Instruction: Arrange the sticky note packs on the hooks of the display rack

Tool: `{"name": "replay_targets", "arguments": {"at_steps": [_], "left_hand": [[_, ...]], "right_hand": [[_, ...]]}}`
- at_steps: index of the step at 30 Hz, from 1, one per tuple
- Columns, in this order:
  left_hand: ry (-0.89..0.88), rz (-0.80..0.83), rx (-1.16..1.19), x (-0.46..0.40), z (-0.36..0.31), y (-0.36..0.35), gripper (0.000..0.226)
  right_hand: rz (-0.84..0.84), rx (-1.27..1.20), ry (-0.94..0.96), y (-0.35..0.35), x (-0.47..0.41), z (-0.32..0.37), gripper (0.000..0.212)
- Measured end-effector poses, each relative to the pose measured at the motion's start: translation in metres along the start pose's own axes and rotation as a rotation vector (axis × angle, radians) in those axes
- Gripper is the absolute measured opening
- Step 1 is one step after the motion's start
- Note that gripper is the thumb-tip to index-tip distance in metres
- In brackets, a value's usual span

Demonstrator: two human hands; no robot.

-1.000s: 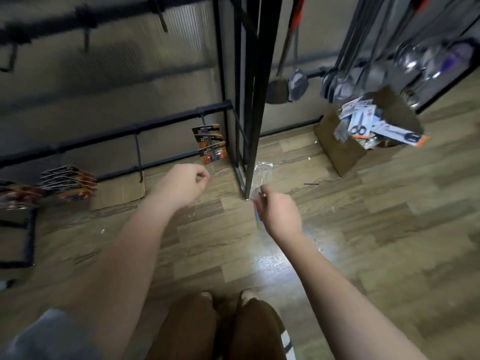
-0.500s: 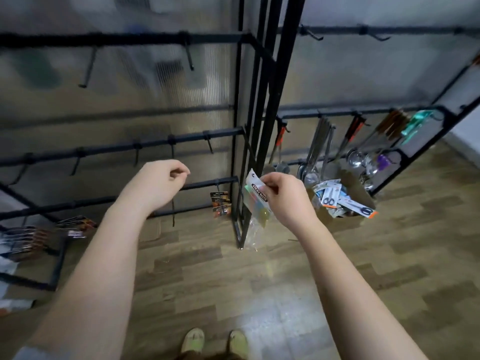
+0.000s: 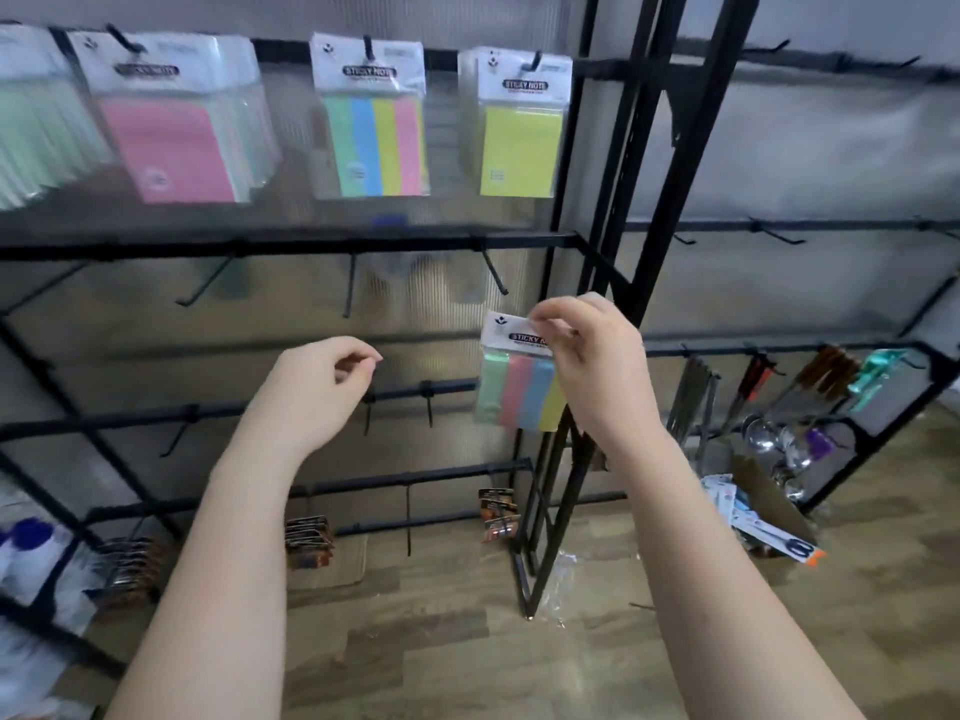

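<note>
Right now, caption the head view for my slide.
Right hand holds a striped pack below the rack's hung packs; left hand empty.

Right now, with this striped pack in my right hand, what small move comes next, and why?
Probably lift the striped pack up and left toward the bare hook just above it. Your right hand pinches its header card, that hook carries nothing, and matching packs already hang on the top row. Your left hand holds nothing and could steady it.
</note>
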State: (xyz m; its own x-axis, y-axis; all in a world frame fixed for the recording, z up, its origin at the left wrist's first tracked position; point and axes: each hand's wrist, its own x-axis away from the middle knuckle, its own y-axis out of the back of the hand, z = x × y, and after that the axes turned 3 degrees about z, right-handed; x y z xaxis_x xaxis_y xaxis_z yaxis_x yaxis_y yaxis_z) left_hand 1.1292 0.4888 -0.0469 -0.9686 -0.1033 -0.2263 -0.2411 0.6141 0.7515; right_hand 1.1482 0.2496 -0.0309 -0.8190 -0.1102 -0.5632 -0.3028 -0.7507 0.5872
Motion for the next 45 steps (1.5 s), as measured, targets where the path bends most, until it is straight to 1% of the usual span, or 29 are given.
{"name": "replay_targets", "arguments": {"at_steps": [3, 5, 8, 12, 14, 19, 22, 25, 30, 34, 39, 45], "left_hand": [[-0.054, -0.026, 0.009, -0.021, 0.006, 0.018, 0.016], [-0.098, -0.054, 0.059, -0.036, 0.009, 0.026, 0.015], [-0.162, -0.045, 0.161, -0.056, 0.012, 0.031, 0.015], [-0.19, -0.041, 0.196, -0.082, 0.017, 0.037, 0.014], [-0.199, -0.044, 0.206, -0.094, 0.019, 0.041, 0.013], [-0.195, -0.079, 0.221, -0.12, 0.023, 0.046, 0.013], [-0.173, -0.157, 0.242, -0.132, 0.023, 0.049, 0.012], [-0.153, -0.26, 0.288, -0.14, 0.019, 0.055, 0.01], [-0.155, -0.341, 0.269, -0.148, 0.013, 0.062, 0.01], [-0.169, -0.356, 0.274, -0.151, 0.014, 0.066, 0.013], [-0.176, -0.341, 0.289, -0.156, 0.013, 0.071, 0.014], [-0.183, -0.309, 0.275, -0.158, 0.01, 0.071, 0.013]], "right_hand": [[-0.12, -0.06, 0.062, -0.008, -0.027, 0.026, 0.016], [-0.171, -0.091, 0.09, -0.017, -0.045, 0.04, 0.016], [-0.218, -0.176, 0.094, -0.031, -0.075, 0.059, 0.009], [-0.237, -0.257, 0.08, -0.04, -0.112, 0.081, 0.001], [-0.237, -0.29, 0.103, -0.041, -0.128, 0.091, 0.002], [-0.231, -0.37, 0.144, -0.045, -0.171, 0.107, 0.012], [-0.185, -0.45, 0.117, -0.055, -0.197, 0.11, 0.009], [-0.139, -0.507, 0.079, -0.062, -0.215, 0.111, 0.011], [-0.119, -0.502, 0.087, -0.064, -0.228, 0.108, 0.014], [-0.105, -0.478, 0.098, -0.063, -0.228, 0.105, 0.013], [-0.114, -0.505, 0.071, -0.064, -0.228, 0.101, 0.022], [-0.08, -0.454, 0.06, -0.064, -0.236, 0.104, 0.015]]}}
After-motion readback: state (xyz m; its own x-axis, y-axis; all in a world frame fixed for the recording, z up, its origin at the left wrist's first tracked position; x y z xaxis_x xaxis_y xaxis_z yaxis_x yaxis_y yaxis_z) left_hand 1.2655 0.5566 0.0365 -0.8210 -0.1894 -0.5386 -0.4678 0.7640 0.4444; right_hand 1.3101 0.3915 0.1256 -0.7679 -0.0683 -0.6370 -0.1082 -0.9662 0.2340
